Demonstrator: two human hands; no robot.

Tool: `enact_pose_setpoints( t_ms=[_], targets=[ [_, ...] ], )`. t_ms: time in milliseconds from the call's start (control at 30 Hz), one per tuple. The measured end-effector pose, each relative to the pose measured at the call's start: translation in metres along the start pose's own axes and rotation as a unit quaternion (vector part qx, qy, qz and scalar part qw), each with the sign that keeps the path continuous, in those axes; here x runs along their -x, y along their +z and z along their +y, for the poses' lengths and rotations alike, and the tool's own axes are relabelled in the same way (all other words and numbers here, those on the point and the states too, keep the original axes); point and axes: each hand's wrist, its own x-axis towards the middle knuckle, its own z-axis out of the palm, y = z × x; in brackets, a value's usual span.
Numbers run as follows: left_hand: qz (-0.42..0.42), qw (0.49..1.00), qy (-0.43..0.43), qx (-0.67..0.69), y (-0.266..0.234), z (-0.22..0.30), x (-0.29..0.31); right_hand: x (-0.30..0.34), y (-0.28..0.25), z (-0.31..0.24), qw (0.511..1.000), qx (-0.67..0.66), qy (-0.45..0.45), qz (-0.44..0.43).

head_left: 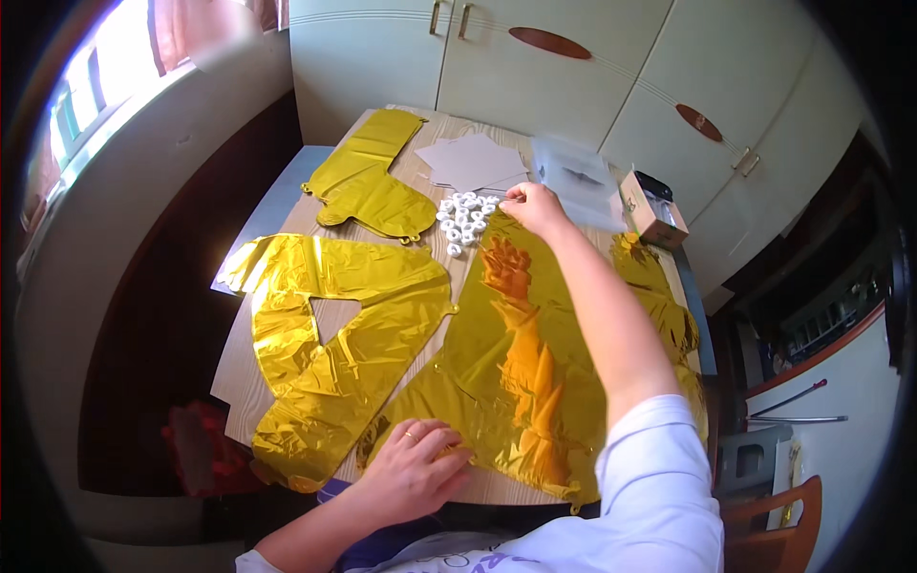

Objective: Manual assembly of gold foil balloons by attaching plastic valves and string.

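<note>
A large flat gold foil balloon (468, 334), with a crumpled orange-looking strip down its middle, lies in front of me. My right hand (535, 207) reaches to its far tip with fingers closed in a pinch, beside a pile of small white rings (465, 222). What the pinch holds is too small to make out. My left hand (415, 470) is at the balloon's near left edge, its fingers curled in and their tips hidden. To the left lies another flat gold foil balloon (401, 286) with a four-sided hole.
More gold foil balloons lie at the far left (368, 177) and right edge (659, 296) of the wooden table (239, 382). Behind the rings are grey-white cards (475, 160), a clear plastic bag (578, 177) and an open box (654, 210). A wooden chair (798, 516) stands at right.
</note>
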Motion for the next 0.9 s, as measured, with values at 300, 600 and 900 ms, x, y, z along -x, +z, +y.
enact_pose_setpoints(
  t_ms=[300, 600, 900],
  targets=[
    [-0.019, 0.999, -0.015, 0.037, -0.002, -0.008, 0.0, -0.033, 0.045, 0.013, 0.993, 0.115, -0.001, -0.007],
    [-0.027, 0.998, -0.021, 0.046, -0.002, -0.011, -0.003, -0.045, 0.043, -0.001, 0.999, 0.03, 0.028, 0.005],
    [-0.031, 0.998, -0.02, 0.052, -0.001, -0.012, -0.002, -0.044, 0.047, 0.007, 0.995, 0.091, 0.02, 0.024]
  ],
)
